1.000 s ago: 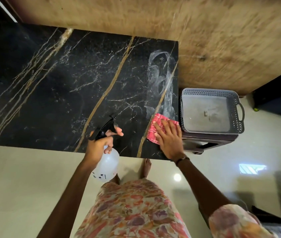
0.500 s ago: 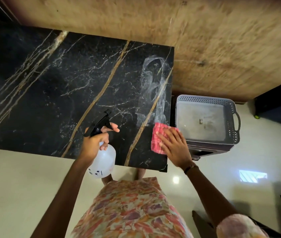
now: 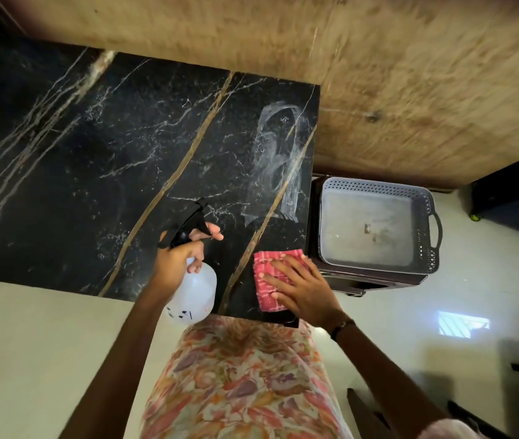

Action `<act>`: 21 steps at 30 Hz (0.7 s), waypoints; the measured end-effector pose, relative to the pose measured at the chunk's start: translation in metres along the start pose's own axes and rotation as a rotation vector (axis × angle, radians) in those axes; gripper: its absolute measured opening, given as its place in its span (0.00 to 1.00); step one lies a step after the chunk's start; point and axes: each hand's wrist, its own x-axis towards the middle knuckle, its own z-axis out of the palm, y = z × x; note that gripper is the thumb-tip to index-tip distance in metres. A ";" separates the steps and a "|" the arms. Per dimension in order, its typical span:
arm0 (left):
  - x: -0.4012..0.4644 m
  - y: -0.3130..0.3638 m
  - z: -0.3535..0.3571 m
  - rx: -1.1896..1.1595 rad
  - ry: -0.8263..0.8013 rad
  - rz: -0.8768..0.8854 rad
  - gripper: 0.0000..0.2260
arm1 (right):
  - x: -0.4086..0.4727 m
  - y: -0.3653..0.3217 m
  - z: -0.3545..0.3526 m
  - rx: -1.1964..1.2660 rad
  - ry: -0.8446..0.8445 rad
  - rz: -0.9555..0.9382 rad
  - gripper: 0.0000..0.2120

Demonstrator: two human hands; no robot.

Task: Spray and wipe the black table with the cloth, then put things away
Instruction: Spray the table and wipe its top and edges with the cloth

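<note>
The black marble table point(image 3: 99, 191) with gold veins fills the left and middle of the view. A whitish wet smear point(image 3: 278, 160) runs along its right side. My left hand point(image 3: 179, 258) grips a clear spray bottle point(image 3: 193, 294) with a black trigger head, held over the table's near edge, forefinger on the trigger. My right hand point(image 3: 302, 289) lies flat with spread fingers on a red checked cloth point(image 3: 267, 280), pressing it onto the table's near right corner.
A grey perforated plastic basket point(image 3: 426, 223) with handles rests on a dark low stand right of the table. A brown wooden wall point(image 3: 378, 74) backs the table. Pale tiled floor point(image 3: 30, 343) lies below. Dark furniture stands at far right.
My right hand has slid the cloth toward me along the table's right side to the near corner. The spray bottle stays in my left hand.
</note>
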 end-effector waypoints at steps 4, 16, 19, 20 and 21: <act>0.012 0.005 0.000 0.022 -0.016 -0.013 0.17 | 0.041 0.038 -0.014 -0.008 0.042 0.179 0.23; 0.064 0.027 -0.006 0.034 -0.130 -0.046 0.17 | 0.106 -0.023 -0.011 0.039 0.049 0.120 0.22; 0.079 0.034 -0.008 0.020 -0.150 -0.043 0.16 | 0.072 0.011 -0.015 0.003 0.059 0.142 0.22; 0.082 0.035 -0.010 0.021 -0.160 -0.034 0.16 | 0.070 0.025 -0.017 -0.009 0.069 0.174 0.22; 0.087 0.035 -0.012 0.025 -0.170 -0.029 0.16 | 0.074 0.040 -0.019 -0.010 0.068 0.217 0.23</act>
